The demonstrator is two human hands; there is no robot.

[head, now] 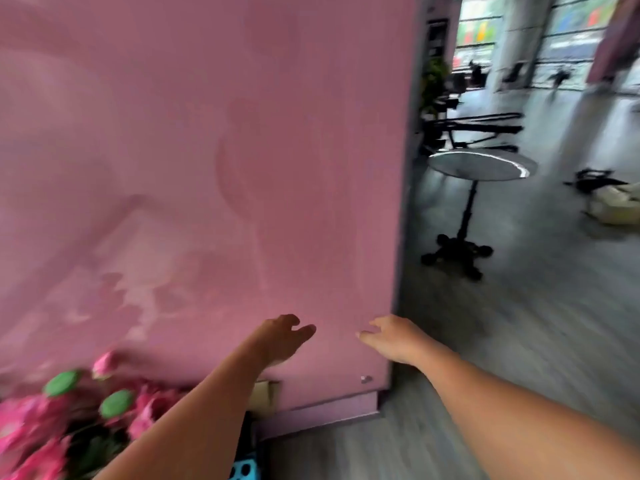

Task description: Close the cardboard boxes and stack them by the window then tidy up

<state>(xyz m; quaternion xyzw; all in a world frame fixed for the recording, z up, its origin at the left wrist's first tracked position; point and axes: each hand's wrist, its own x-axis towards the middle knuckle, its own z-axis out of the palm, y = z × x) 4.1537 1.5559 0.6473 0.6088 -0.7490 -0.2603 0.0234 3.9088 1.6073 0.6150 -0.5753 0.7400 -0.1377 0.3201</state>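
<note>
Head view: we see our left hand (282, 337) and right hand (393, 337) relaxed, grasping nothing, before a pink wall (207, 168). A cardboard box (264, 396) corner shows under the left forearm.

I see a pink wall (207, 168) with faint, paler cloudy patches low down. Flowers (31, 441) at lower left are bright pink, with green round pods (62, 382). A crate (244, 469) corner is turquoise. The floor (519, 323) is grey. The round table (481, 164) has a pale grey top on a black base. A tan cardboard (263, 394) edge shows.
</note>
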